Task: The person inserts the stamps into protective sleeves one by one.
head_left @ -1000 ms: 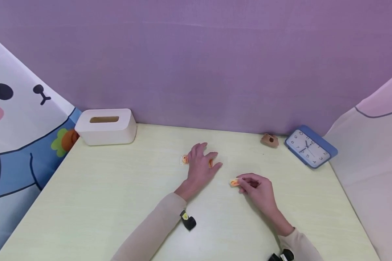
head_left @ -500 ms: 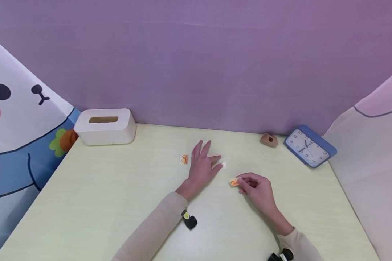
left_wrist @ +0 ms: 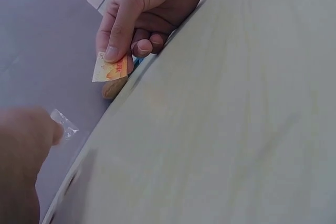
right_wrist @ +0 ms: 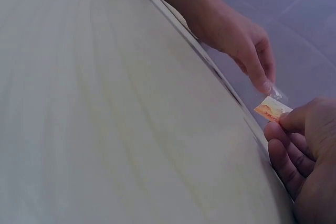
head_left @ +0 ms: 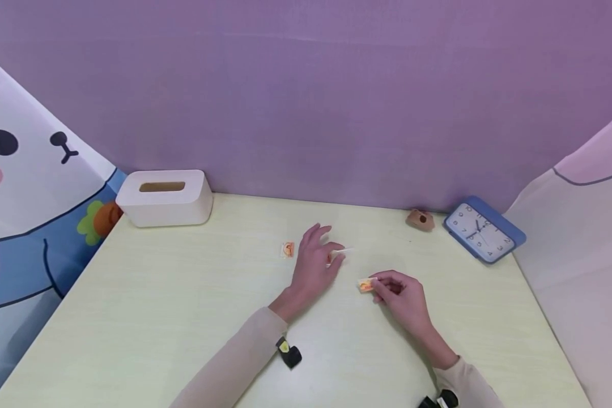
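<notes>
My left hand (head_left: 313,265) pinches a small clear plastic packet (right_wrist: 277,94) between thumb and index finger. Its other fingers stretch forward over the tabletop (head_left: 224,306). Part of the packet is hidden behind that hand in the head view. To the right, my right hand (head_left: 405,297) pinches a small orange-and-white printed slip (head_left: 365,284) between thumb and index finger, with the remaining fingers curled under. The slip's printed face shows in the left wrist view. A second small orange-printed packet (head_left: 288,249) with a clear border lies flat just left of my left hand.
A white tissue box (head_left: 165,204) stands at the back left. A small brown object with a dark spot (head_left: 420,220) lies at the back right, beside a blue clock (head_left: 484,231). The purple backdrop (head_left: 306,113) rises along the table's far edge.
The left fingers have uncovered the orange-printed packet on the table, then drawn together on the clear packet, which now shows as a thin tilted edge. The right hand stays nearly still with the slip.
</notes>
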{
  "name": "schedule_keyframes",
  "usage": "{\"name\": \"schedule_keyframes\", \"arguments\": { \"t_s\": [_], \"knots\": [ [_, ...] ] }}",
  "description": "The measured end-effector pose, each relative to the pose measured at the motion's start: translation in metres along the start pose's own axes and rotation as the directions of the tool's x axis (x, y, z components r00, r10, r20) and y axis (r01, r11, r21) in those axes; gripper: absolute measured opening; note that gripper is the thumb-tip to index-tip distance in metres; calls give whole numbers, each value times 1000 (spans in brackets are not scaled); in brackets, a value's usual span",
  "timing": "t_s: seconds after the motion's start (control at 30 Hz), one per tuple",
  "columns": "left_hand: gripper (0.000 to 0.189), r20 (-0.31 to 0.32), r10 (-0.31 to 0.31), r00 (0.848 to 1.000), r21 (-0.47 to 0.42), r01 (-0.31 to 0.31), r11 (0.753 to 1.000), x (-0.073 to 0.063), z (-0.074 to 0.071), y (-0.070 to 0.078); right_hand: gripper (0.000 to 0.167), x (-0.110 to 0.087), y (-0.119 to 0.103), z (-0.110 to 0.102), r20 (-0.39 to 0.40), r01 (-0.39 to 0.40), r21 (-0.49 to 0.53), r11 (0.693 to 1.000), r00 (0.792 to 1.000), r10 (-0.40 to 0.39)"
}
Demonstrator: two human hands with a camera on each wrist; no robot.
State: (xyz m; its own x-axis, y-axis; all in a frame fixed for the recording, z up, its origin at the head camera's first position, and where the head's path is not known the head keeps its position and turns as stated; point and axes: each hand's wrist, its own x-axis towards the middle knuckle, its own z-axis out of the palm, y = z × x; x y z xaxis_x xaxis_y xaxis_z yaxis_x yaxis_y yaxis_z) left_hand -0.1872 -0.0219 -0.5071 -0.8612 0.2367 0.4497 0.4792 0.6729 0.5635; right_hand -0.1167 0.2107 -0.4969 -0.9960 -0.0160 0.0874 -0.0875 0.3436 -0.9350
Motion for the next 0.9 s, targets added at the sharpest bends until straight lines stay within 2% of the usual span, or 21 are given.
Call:
{"name": "schedule_keyframes", "arguments": {
  "t_s": [0.17, 0.37, 0.57, 0.73, 0.9],
  "knots": [
    [15, -37, -35, 999, -117, 31, 993, -11, -11, 0, 6, 0, -1, 0, 0, -11, 0, 1000, 1000, 11],
    [18, -31, -45, 998, -203, 38, 978, -29, -27, 2, 6, -1, 0, -1, 6, 1, -2, 1000, 1000, -1],
    [20, -12, -59, 998, -349, 51, 936, -47, -37, 1, 6, -1, -2, 0, 8, -13, -13, 1000, 1000, 13],
    [22, 22, -106, 994, -403, 106, 909, -57, -42, 0, 6, -2, -3, 1, 5, -5, -6, 1000, 1000, 5],
    [29, 66, -142, 988, -460, 156, 874, -61, -47, -2, 5, -3, -2, 4, 8, 25, -8, 1000, 1000, -25]
  ]
}}
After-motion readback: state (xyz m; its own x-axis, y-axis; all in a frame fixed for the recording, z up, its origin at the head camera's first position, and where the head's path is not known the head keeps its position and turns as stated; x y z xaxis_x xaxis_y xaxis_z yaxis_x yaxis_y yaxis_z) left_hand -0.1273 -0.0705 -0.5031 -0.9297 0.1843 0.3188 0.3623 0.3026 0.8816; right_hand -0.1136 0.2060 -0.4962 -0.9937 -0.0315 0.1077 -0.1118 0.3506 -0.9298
